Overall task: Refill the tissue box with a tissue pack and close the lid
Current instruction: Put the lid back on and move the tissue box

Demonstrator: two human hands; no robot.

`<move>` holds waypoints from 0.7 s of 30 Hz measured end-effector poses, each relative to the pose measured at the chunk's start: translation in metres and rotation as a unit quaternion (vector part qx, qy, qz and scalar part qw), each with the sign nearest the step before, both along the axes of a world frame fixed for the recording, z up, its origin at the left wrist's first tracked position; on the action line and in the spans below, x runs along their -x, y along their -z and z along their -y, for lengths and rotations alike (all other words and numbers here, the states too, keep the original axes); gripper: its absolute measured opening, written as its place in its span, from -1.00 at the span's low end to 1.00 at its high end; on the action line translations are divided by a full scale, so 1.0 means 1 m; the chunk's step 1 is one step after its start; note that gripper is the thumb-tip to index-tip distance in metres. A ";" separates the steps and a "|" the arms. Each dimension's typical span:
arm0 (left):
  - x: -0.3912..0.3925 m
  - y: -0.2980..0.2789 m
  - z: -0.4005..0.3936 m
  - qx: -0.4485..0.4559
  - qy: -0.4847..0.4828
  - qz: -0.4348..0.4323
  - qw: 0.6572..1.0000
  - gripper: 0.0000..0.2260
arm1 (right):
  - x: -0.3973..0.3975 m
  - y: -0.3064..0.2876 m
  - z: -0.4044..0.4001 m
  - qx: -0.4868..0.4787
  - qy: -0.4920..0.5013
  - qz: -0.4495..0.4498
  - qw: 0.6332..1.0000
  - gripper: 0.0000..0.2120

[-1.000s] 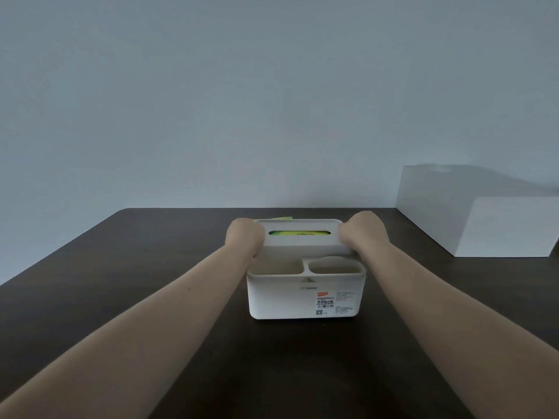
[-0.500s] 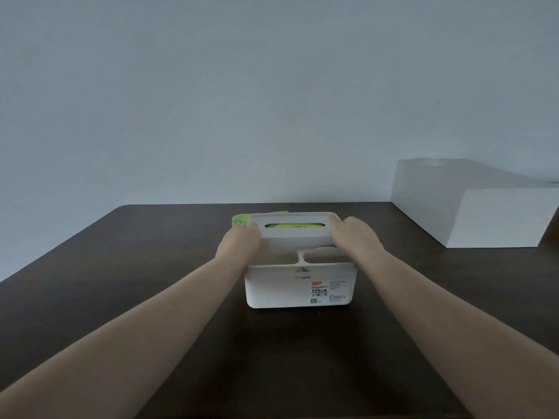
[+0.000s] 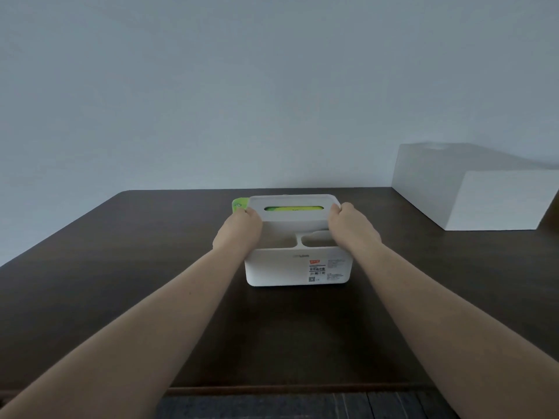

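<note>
Lid closing is the step, I judge. My left hand and right hand grasp its ends over the tissue box on the table; the green tissue pack sticks out left. Next I must tuck it in and press down evenly.

Two hands, left hand and right hand; one white tissue box with one lid, itself bearing one slot; one green tissue pack; two open compartments in front; one large white box; one dark table.
</note>
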State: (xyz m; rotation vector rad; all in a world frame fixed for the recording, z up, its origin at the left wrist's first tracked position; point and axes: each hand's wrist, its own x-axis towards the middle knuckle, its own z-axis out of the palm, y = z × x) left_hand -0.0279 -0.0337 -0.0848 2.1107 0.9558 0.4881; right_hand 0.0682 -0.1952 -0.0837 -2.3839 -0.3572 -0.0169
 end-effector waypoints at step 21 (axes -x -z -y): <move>0.049 0.009 0.023 0.170 0.044 0.005 0.984 -0.73 | 0.048 0.018 0.048 -0.138 -0.045 -0.156 0.977 -0.59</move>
